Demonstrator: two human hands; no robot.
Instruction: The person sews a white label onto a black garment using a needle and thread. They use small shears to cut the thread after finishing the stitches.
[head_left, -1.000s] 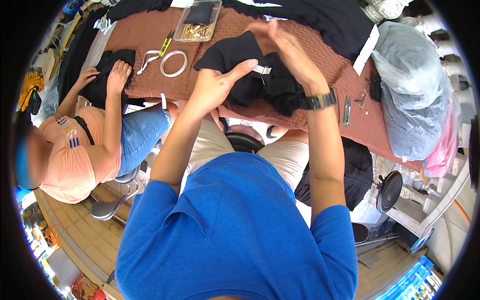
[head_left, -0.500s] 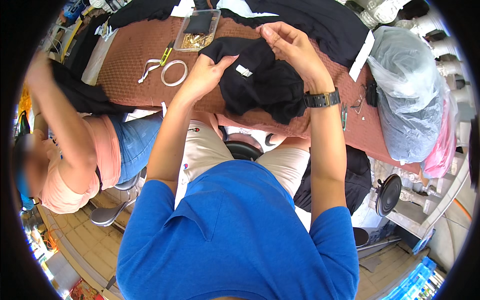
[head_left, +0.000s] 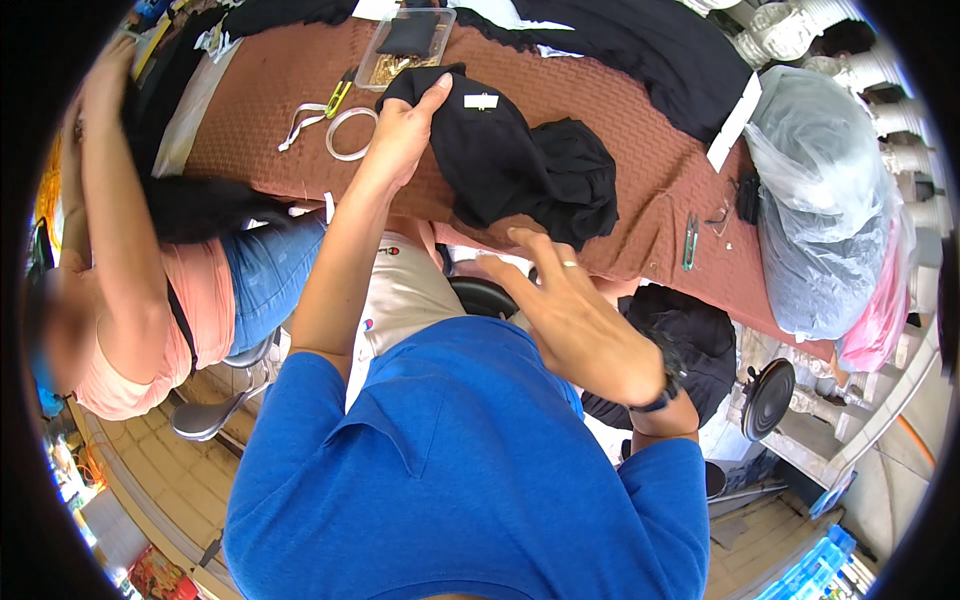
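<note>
A piece of black clothing [head_left: 515, 165] lies bunched on the brown-covered table in front of me, its near end hanging at the table edge. My left hand [head_left: 403, 138] is closed on its upper left edge, thumb on top. On the cloth beside that thumb sits a white label [head_left: 480, 101] with a small gold-coloured thing across it, too small to tell. My right hand [head_left: 578, 315] is off the cloth, above my lap and just below the table edge. Its fingers are apart with nothing visible in them.
A clear box [head_left: 442, 40] holds a black pad and small gold pieces. Yellow snips [head_left: 341, 94], a white ring-shaped roll [head_left: 351, 134] and green snips [head_left: 690, 242] lie on the table [head_left: 265, 110]. A large stuffed plastic bag [head_left: 820, 210] stands right; a person [head_left: 130, 270] sits left.
My right hand has let go of the cloth's far edge and come down toward me, below the table edge. My left hand keeps its hold. The person at left has raised their arms.
</note>
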